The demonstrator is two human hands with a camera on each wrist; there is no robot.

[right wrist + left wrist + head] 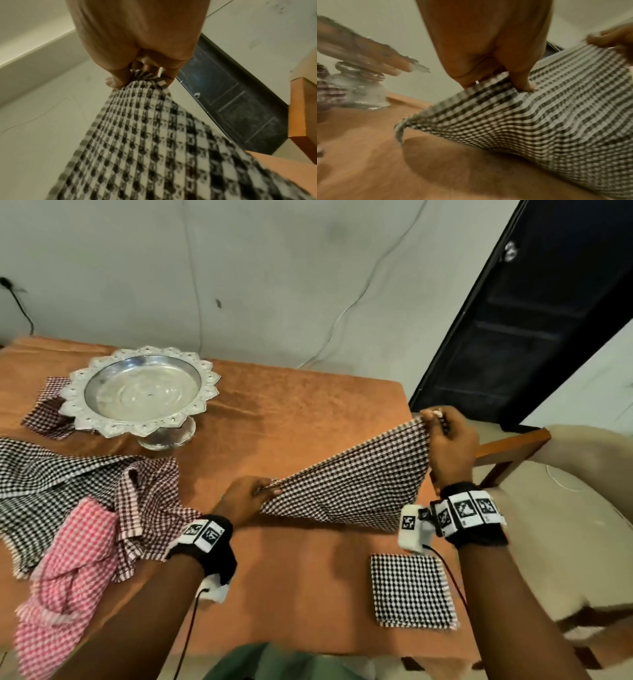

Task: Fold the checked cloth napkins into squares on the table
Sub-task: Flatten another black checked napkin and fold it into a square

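At frame centre, the left hand [248, 497] and the raised right hand [451, 444] each pinch 1 corner of a checked napkin [356, 484], stretching it above the tabletop [301, 419], likely to square it for folding.

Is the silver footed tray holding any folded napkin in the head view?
No. The silver tray is bare inside; the only folded napkin lies flat on the table near the right hand.
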